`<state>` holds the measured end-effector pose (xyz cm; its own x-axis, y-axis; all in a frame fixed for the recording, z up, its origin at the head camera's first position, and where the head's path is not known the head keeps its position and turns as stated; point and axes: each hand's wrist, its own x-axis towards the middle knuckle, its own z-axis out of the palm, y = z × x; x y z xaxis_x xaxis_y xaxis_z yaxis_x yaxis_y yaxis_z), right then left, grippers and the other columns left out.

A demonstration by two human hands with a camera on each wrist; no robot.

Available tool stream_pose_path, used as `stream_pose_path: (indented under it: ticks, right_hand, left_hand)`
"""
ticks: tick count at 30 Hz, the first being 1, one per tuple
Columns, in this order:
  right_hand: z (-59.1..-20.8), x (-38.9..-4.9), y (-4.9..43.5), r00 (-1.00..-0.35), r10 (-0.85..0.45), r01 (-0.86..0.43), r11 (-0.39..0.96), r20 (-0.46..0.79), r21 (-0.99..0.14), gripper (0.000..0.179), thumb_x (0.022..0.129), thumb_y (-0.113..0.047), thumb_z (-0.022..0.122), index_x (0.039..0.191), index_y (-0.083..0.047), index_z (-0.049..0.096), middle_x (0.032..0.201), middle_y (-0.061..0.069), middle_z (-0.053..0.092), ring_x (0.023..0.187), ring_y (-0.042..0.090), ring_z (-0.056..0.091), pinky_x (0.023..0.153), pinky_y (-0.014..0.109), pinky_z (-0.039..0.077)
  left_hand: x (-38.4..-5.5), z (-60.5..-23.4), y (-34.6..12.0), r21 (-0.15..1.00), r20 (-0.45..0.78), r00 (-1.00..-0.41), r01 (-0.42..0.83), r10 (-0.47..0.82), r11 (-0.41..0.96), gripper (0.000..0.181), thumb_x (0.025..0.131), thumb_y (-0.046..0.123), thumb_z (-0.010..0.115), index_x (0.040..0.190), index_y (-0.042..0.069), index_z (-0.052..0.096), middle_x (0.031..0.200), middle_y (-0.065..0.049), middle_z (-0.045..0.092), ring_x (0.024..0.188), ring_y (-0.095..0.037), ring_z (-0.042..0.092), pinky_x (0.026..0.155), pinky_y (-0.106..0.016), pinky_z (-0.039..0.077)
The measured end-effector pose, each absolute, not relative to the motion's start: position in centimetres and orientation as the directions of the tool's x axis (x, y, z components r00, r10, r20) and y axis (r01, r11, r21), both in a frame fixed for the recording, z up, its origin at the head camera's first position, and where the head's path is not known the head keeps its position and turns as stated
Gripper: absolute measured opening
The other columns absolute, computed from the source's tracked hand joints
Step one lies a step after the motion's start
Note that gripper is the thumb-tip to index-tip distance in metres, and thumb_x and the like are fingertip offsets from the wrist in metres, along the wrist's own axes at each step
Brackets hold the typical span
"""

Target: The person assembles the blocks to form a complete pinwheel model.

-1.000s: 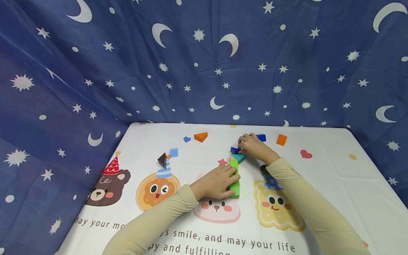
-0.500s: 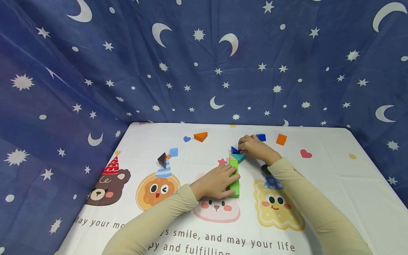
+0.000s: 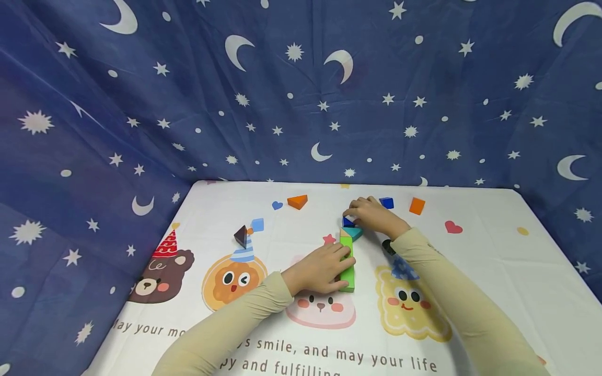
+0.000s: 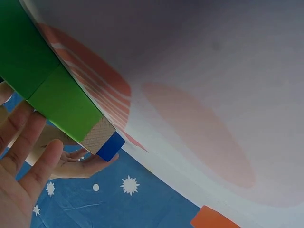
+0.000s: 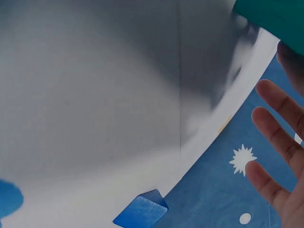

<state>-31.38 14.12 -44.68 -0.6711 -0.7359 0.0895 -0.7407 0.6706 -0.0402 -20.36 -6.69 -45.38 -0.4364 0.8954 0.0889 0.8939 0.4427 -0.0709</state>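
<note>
My left hand (image 3: 322,267) lies over a row of green blocks (image 3: 348,279), fingertips touching the top; in the left wrist view its fingers look fairly straight beside the green blocks (image 4: 69,102). A bare wooden face ends the row. Beyond it sit a teal triangular block (image 3: 354,233) and a small blue wedge block (image 3: 347,222). My right hand (image 3: 373,215) pinches the blue wedge, index finger reaching over its far side. The left wrist view shows that fingertip against the blue block (image 4: 111,146). In the right wrist view the other fingers spread beside the teal block (image 5: 275,21).
Toward the back lie an orange triangular block (image 3: 297,202), another blue block (image 3: 386,202) and an orange rectangular block (image 3: 417,206). A dark brown triangular block (image 3: 241,236) is to the left. A dark object (image 3: 388,247) is partly hidden by the right sleeve.
The right hand's index finger has moved left, from the right side of the blue wedge to over it. The left hand and green blocks stay put.
</note>
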Motion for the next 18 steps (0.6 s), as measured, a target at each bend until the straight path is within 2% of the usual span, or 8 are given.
stream_pose_path:
  ticks: [10, 18]
  right_hand:
    - [-45.03, -31.09, 13.95, -0.636, -0.763, -0.771, 0.635, 0.115, -0.048, 0.031, 0.075, -0.008, 0.076, 0.105, -0.012, 0.069, 0.099, 0.009, 0.066, 0.094, 0.028, 0.059, 0.082, 0.048, 0.046]
    - [-44.84, -31.23, 13.84, -0.647, -0.761, -0.763, 0.644, 0.056, -0.055, 0.028, 0.081, -0.016, 0.072, 0.109, -0.016, 0.069, 0.103, 0.007, 0.066, 0.098, 0.027, 0.059, 0.084, 0.049, 0.046]
  left_hand:
    - [-20.37, -45.43, -6.64, -0.071, 0.085, -0.44, 0.892, 0.894, 0.446, 0.043, 0.09, 0.049, 0.048, 0.119, 0.017, 0.051, 0.116, -0.001, 0.049, 0.103, -0.015, 0.047, 0.1, -0.03, 0.04]
    - [-20.41, -45.52, -6.61, -0.066, 0.086, -0.441, 0.892, 0.894, 0.446, 0.043, 0.09, 0.049, 0.049, 0.119, 0.017, 0.051, 0.116, -0.001, 0.049, 0.104, -0.015, 0.047, 0.099, -0.03, 0.04]
